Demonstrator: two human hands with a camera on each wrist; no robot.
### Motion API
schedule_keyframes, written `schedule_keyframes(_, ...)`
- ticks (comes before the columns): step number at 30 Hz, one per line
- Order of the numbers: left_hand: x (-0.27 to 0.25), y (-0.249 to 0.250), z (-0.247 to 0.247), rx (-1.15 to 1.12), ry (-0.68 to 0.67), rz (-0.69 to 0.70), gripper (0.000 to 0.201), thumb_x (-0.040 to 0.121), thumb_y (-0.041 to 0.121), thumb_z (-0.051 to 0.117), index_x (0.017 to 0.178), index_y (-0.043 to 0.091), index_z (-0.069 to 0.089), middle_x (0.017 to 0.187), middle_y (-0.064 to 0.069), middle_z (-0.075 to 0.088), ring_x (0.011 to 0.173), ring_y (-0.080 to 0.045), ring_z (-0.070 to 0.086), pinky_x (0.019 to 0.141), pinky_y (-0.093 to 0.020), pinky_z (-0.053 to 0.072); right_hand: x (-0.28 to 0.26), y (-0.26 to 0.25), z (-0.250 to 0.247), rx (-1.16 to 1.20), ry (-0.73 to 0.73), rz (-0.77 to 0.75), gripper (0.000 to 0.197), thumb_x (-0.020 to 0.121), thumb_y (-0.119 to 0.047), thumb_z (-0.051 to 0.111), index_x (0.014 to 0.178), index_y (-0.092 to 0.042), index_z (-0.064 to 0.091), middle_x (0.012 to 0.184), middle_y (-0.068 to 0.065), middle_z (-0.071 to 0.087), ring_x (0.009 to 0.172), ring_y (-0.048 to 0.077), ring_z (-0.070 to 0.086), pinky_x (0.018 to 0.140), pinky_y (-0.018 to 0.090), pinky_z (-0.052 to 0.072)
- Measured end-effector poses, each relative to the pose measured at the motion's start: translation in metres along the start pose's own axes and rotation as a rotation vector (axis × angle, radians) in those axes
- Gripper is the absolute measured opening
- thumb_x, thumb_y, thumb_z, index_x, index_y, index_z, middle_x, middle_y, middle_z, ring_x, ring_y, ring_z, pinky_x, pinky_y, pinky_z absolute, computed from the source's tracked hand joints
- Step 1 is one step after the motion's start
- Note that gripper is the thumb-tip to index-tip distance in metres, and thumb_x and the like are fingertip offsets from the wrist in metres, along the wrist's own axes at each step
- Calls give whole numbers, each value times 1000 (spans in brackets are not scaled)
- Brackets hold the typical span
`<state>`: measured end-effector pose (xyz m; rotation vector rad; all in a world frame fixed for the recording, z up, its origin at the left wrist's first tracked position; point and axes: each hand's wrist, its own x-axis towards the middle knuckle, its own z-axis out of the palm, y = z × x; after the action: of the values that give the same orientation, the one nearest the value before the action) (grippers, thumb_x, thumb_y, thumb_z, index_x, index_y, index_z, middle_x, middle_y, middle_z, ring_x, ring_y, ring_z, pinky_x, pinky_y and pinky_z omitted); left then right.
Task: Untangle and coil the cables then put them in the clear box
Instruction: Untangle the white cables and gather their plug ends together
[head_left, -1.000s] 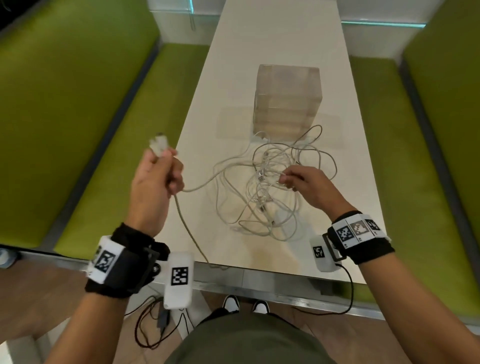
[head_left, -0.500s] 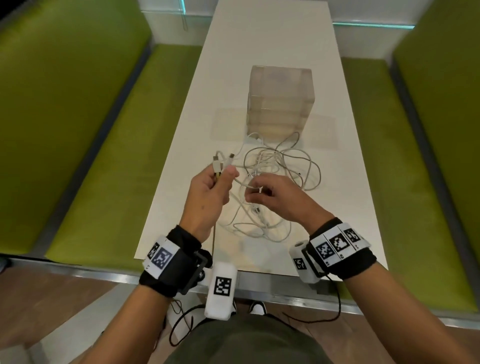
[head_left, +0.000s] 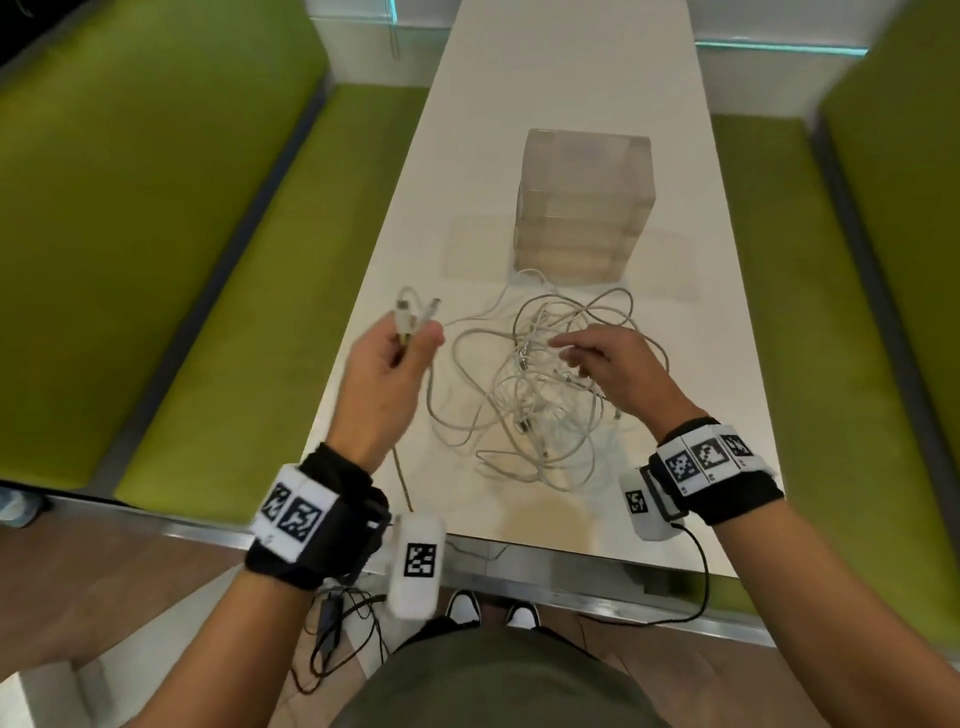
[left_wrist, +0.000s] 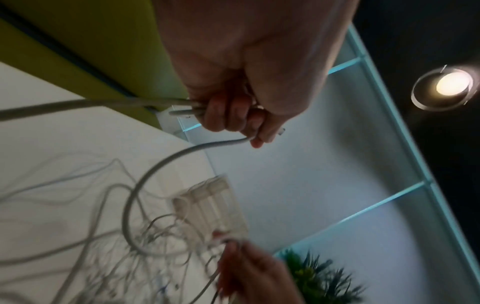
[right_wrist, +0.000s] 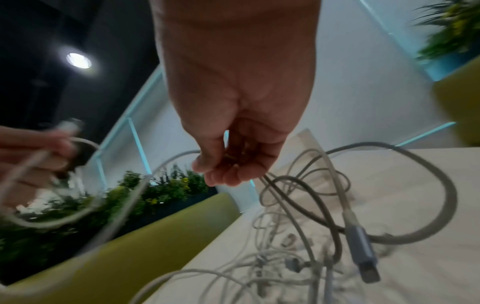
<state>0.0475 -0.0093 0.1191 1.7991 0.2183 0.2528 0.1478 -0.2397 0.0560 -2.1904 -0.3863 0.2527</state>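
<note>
A tangle of white cables lies on the white table, just in front of the clear box. My left hand is raised over the table's left edge and grips two plug ends of one cable. In the left wrist view its fingers are curled round that cable, which trails down into the pile. My right hand hovers over the tangle with loosely bent fingers. Strands pass beside its fingertips, and none is plainly pinched. A grey USB plug lies in the pile.
Green benches run along both sides of the narrow table. The near table edge is just below the tangle. The clear box stands upright at mid table, and a faint clear flat piece lies beside it.
My left hand has carried the two plug ends left, away from my right hand. My right hand has released the strand it pinched and spread its fingers over the tangle.
</note>
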Motion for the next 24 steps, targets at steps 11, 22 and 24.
schedule_keyframes(11,5,-31,55,184,-286,-40,44,89,48,57,96,5,59,81,-25,60,64,-21,45,61,-34,40,-33,-48,9,-212,-43,-201,20,93,-24,57,104,-19,73,76,3,64,75,17,56,70,29,44)
schedule_keyframes(22,1,-6,63,-207,-252,-214,17,95,18,54,86,4,55,52,10,34,50,-11,26,49,-27,25,-31,-32,25,-196,-17,-194,14,92,-16,58,83,-7,65,67,-8,49,66,14,47,62,26,34)
schedule_keyframes(24,-1,0,61,-255,-242,-195,15,96,15,52,84,6,52,50,12,33,48,-9,25,48,-25,24,-25,-26,20,-176,4,-180,16,91,-17,60,78,-7,64,64,-13,50,61,6,46,60,20,29)
